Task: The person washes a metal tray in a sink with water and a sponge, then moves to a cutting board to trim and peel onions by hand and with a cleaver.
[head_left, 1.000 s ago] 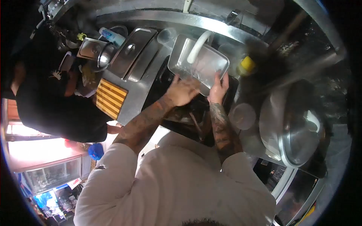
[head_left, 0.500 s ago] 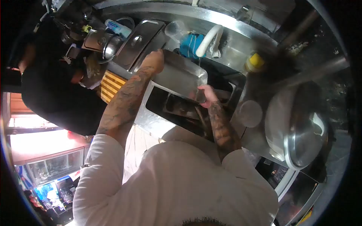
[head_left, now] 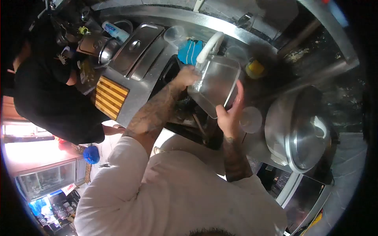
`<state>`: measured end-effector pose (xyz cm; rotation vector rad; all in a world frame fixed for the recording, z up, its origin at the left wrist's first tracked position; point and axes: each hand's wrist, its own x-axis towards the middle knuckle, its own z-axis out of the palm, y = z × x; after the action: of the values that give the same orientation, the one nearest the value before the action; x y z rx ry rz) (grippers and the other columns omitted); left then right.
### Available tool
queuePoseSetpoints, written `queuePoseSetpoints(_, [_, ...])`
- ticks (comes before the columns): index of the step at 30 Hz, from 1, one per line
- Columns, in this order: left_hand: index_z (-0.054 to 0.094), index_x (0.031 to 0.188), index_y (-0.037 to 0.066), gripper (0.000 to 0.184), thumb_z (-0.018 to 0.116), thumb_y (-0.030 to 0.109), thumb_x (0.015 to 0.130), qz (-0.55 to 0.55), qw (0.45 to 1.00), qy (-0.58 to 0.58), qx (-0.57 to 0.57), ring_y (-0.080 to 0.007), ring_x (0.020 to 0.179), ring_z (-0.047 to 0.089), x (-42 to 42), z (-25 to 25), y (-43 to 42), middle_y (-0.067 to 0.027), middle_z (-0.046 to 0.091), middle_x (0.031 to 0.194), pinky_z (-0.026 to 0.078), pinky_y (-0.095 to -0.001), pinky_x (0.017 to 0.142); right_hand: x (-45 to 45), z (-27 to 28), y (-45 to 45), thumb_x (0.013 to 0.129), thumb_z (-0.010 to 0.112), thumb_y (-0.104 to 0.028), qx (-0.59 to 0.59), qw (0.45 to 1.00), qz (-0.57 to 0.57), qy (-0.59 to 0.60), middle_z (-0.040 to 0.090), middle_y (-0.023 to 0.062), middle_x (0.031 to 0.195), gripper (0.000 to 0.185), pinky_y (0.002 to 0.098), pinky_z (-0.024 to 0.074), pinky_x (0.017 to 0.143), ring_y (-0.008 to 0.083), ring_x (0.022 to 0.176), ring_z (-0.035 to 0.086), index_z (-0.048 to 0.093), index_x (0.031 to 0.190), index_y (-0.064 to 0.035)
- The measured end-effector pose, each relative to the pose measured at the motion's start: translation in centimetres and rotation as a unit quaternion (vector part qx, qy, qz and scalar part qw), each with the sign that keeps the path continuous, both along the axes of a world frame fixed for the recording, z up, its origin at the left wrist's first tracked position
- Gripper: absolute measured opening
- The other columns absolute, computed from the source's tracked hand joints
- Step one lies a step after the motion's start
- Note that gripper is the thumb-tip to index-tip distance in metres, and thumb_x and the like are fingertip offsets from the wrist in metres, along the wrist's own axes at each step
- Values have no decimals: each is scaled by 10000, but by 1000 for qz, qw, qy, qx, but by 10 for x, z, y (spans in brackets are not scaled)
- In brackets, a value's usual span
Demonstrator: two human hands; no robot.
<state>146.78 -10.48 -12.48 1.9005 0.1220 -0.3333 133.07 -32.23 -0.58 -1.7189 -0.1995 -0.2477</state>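
Note:
A rectangular metal pan (head_left: 220, 76) is tilted over the dark sink (head_left: 173, 74), under the white faucet (head_left: 209, 47). Water appears to run onto its left side. My right hand (head_left: 232, 112) grips the pan's right edge, the thumb on the near rim and the fingers behind. Beside the pan's left side is my left hand (head_left: 187, 76), its fingers partly hidden and blurred near the water. A blue cloth (head_left: 190, 52) lies behind that hand, next to the faucet.
Lidded steel pans (head_left: 136, 49), a striped wooden board (head_left: 112, 97) and a clear container (head_left: 174, 36) stand at left. At right are a large lidded pot (head_left: 303, 137), a yellow-topped item (head_left: 256, 68) and a round clear lid (head_left: 251, 120). A person in black (head_left: 51, 94) stands far left.
The pan has moved from the left side of the sink to the right, under the faucet, and tilted. My left hand has let go of its far left corner.

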Motion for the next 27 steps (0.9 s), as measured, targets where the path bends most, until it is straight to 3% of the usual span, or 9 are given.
queuePoseSetpoints(5, [725,1070,-8,360,680,155,752,24,952,-164,256,-383,950,700,8,64,58,-234,716,995,548,-421,870,0,-132,30,927,511,85,335,929,-94,129,276,136,1585,723,377,253,1170,249,1434,312,202,1568,-41])
queuePoseSetpoints(6, [706,1100,-13,366,664,132,766,-11,928,-162,335,-393,980,687,2,90,60,-232,710,1022,547,-440,882,7,-164,36,932,647,-47,356,910,-101,190,349,135,1563,750,402,303,1150,270,1399,370,242,1564,-70])
queuePoseSetpoints(9, [652,1177,-22,402,638,101,795,-64,882,-147,444,-412,1027,664,-17,146,48,-246,685,1084,543,-470,904,46,-236,70,905,681,-171,13,940,-144,309,589,210,1326,537,428,446,1012,344,1239,559,510,1388,-12])
queuePoseSetpoints(12, [542,1299,-24,497,621,93,822,-101,865,-123,476,-438,1037,652,-36,160,47,-293,635,1130,543,-483,902,67,-198,112,904,676,-189,66,897,-206,386,634,220,1258,468,437,475,975,336,1177,609,570,1320,-1])
queuePoseSetpoints(13, [539,1309,-18,509,622,90,818,-101,863,-113,482,-439,1029,656,-50,179,33,-290,635,1121,550,-482,888,78,-204,112,933,636,-245,-84,911,-150,375,645,195,1255,389,437,494,949,305,1160,623,629,1241,-7])
queuePoseSetpoints(16, [539,1324,-4,522,618,88,817,-92,856,-111,497,-438,1018,665,-78,196,9,-271,642,1098,566,-483,851,106,-288,127,976,577,-351,197,903,-107,367,666,133,1233,384,427,518,921,273,1166,621,658,1214,-60])
queuePoseSetpoints(20, [583,1275,-7,466,607,145,835,-48,833,-121,538,-410,979,687,-90,209,6,-236,653,1073,591,-466,771,88,-229,139,1002,517,-446,272,815,28,511,677,73,1209,409,370,529,941,239,1162,621,678,1207,-131])
queuePoseSetpoints(22, [611,1231,0,421,598,168,846,-48,827,-141,542,-394,971,689,-93,207,4,-229,654,1076,593,-455,755,51,-168,144,988,522,-521,447,687,133,557,650,50,1247,444,390,542,928,230,1136,623,647,1254,-188])
queuePoseSetpoints(27, [709,1073,17,318,617,210,837,-68,814,-80,572,-347,1015,648,-110,225,-33,-173,634,1099,598,-424,763,0,-143,186,949,541,-593,505,682,254,464,592,36,1329,561,485,535,929,251,1172,594,552,1350,-201])
